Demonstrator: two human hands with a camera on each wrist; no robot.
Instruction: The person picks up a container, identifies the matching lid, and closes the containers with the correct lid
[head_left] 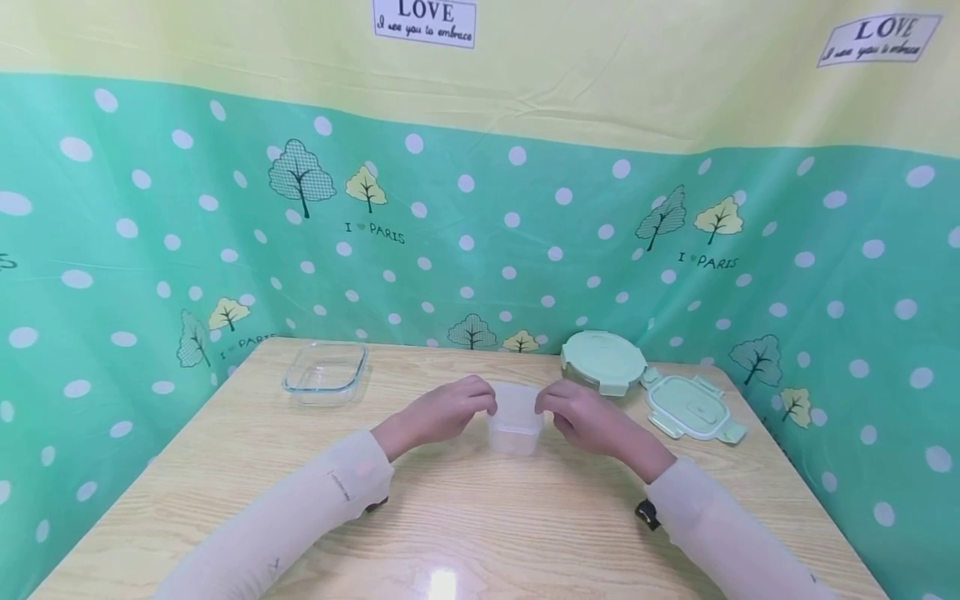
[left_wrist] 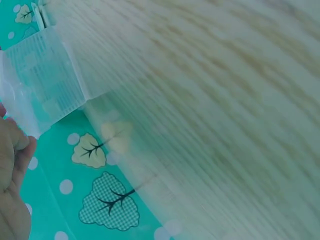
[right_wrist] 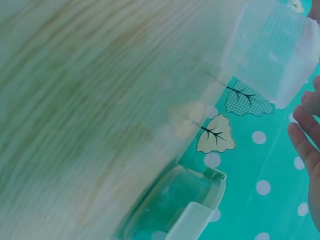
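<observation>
Frosted plastic box (head_left: 515, 442) on my head feed: small, squarish, translucent white, upright, a paler rim band round the top, fine vertical ribs on its walls in the wrist feeds. I can't tell whether a cover sits on it. It's at the middle of the wood table (head_left: 487, 533), slightly toward the back; both wrist feeds show its base on the wood with a soft reflection. Round container with a pale green lid (head_left: 603, 360) is behind and right, just past the right hand, so that's my nearest obstruction; its front is partly covered by that hand. Pale green square lid (head_left: 687, 406) lies flat beside it, flaps splayed. Clear glass dish (head_left: 324, 398) sits back left, well apart from the box. Green dotted curtain (head_left: 517, 233) right behind the table. Box is between the hands: left hand (head_left: 442, 412) pinches its left rim, right hand (head_left: 592, 417) pinches its right rim with fingers bent; on the right wrist feed the lower fingers stand off the wall.
</observation>
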